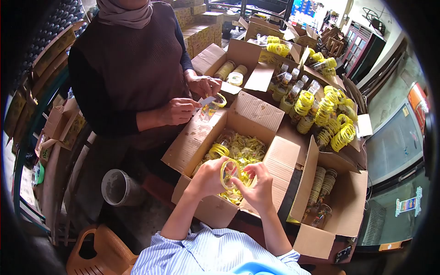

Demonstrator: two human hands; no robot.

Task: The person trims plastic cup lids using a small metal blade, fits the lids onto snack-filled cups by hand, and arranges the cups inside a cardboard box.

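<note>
My left hand (211, 178) and my right hand (257, 187) hold a clear plastic cup (230, 173) with a yellow rim between them, over an open cardboard box (256, 112). The fingers of both hands are curled against the cup's sides. Inside that box lie many yellow and clear wrapped pieces (243, 147) and a few yellow rings (219, 151). Across the box, a co-worker's hands hold a small pale piece (207, 101) beside another clear cup (210, 111) with a yellow rim.
A second open box (341, 195) at the right holds stacked cups. Behind it stand capped bottles (293, 91) and yellow ring stacks (343, 137). Another box (206, 59) with cups is farther back. A grey bucket (115, 187) and an orange chair (103, 252) are at the left.
</note>
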